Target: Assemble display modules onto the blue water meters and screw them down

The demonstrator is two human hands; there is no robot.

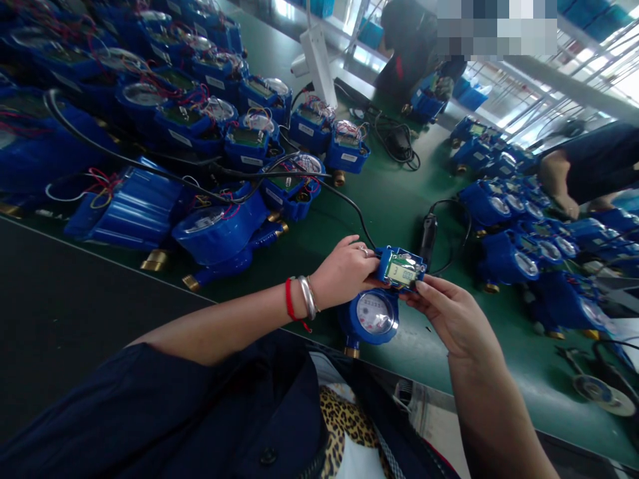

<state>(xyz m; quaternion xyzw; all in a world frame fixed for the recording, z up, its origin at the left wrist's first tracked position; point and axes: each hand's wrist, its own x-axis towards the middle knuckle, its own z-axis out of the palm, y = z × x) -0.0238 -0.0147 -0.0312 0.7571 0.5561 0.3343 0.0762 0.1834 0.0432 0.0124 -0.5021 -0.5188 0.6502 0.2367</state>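
A blue water meter [375, 313] with a round clear dial lies near the front edge of the green table, close to my body. Its upper part is a display module [399, 269] with a lit LCD and bare circuit board. My left hand [347, 271] grips the module's left side, fingers curled over its edge. From the right, my right hand [449, 307] pinches the lower right corner between thumb and fingers. Just behind the module stands a black handheld tool with a cord [428, 233], touched by neither hand.
Rows of blue meters with loose coloured wires [249, 143] crowd the left. More blue meters [514, 259] stand at right, near another person's arm [559, 179]. Black cables [399, 143] cross the green table [319, 233]. A reel of solder-like wire [604, 394] lies at far right.
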